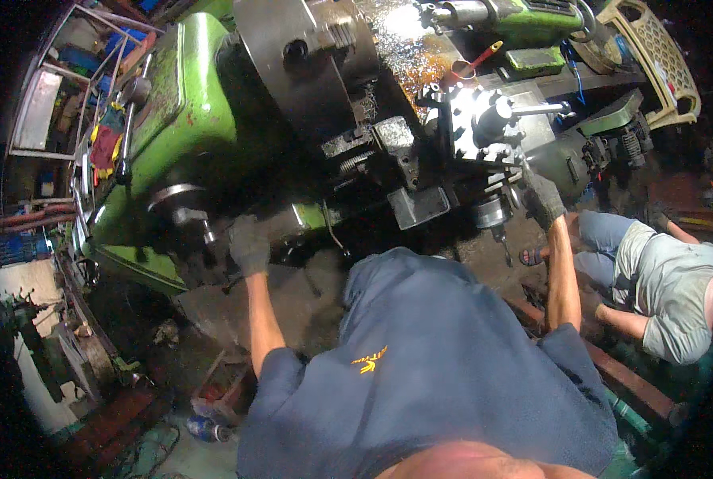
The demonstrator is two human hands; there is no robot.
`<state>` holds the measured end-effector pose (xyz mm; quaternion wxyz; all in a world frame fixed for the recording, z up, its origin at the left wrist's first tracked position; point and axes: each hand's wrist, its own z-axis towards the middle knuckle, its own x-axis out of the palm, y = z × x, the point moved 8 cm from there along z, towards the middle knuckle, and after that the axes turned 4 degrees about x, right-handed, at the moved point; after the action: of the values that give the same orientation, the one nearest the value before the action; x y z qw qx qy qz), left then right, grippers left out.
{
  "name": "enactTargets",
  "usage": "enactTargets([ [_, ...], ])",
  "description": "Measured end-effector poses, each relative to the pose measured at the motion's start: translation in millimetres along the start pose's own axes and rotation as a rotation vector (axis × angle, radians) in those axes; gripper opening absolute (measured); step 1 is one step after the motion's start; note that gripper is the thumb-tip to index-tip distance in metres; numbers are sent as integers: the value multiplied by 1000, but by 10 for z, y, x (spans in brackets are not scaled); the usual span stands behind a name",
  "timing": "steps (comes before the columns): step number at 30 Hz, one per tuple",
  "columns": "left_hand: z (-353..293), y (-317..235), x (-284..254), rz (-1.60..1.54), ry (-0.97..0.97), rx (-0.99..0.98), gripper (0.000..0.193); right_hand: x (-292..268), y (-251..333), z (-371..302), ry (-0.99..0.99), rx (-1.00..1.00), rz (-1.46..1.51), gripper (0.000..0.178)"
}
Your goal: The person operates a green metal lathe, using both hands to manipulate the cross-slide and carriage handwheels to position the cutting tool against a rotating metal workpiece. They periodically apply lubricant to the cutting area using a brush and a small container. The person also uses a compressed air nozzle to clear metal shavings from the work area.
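I stand at a large green lathe (187,88), both hands in dark work gloves. My left hand (249,244) is at the lathe's front, just right of a short metal lever (200,222). Its fingers are dark and blurred, so their grip does not show. My right hand (543,199) is closed beside the carriage, below the square tool post (484,128). What it grips is hidden by the glove. A round handwheel (493,212) sits just left of that hand. The big steel chuck (300,56) is above and between my hands.
Metal chips and oil cover the bed, where a red-handled brush stands in a cup (460,72). Another person (659,279) crouches at the right. A beige plastic chair (651,56) stands at the far right. A blue bottle (206,429) lies on the floor.
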<state>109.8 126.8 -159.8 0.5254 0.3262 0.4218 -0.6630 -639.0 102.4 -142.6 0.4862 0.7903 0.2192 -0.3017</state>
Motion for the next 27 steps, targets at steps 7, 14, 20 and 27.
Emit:
enactTargets([
  [7, 1157, -370, -1968, -160, -581, 96, 24, -23, 178, 154, 112, -67, 229, 36],
  [14, 2237, -152, -2419, -123, -813, -73, 21, 226, 230, 495, 156, -99, 118, 38],
  [20, 2827, -785, -1779, -334, -896, 333, 25, -4, 349, 423, 79, -87, 64, 39],
  [27, 1489, -1616, -1525, 38, -530, -74, 43, -24, 472, 360, 11, -163, -116, 44],
])
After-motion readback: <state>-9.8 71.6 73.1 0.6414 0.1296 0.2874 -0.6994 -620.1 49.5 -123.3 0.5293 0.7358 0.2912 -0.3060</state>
